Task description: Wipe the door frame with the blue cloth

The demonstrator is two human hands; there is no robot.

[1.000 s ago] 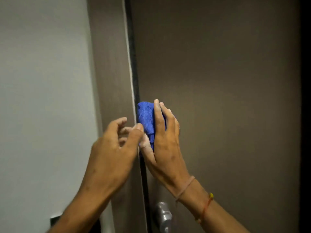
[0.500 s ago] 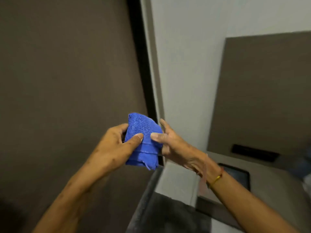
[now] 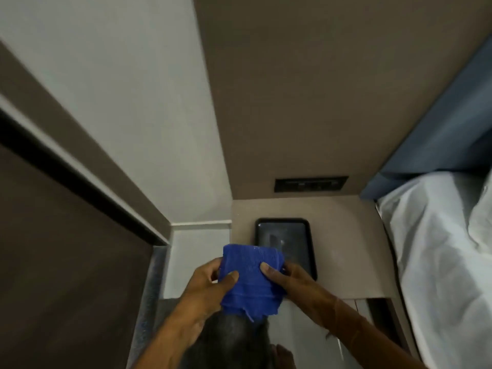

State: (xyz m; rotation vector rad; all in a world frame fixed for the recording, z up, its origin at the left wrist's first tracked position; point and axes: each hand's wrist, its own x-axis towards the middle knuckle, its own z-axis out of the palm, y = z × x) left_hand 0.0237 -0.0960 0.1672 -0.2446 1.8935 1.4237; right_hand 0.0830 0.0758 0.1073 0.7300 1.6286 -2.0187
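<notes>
The folded blue cloth (image 3: 251, 278) is held low in the middle of the view, away from the door. My left hand (image 3: 210, 284) grips its left edge with the thumb on the front. My right hand (image 3: 288, 280) pinches its right edge. The brown door frame (image 3: 87, 145) runs diagonally along the left, with a dark gap beside the brown door (image 3: 53, 262). Neither hand touches the frame.
A brown bedside shelf (image 3: 346, 235) carries a black tray (image 3: 286, 241) right behind the cloth. A dark switch panel (image 3: 311, 183) sits on the brown wall panel above. A bed with white bedding (image 3: 439, 249) and a blue headboard (image 3: 442, 134) fills the right.
The view has swung right and down, away from the door. The cloth came off the frame edge and both hands now hold it in front of the bedside shelf.
</notes>
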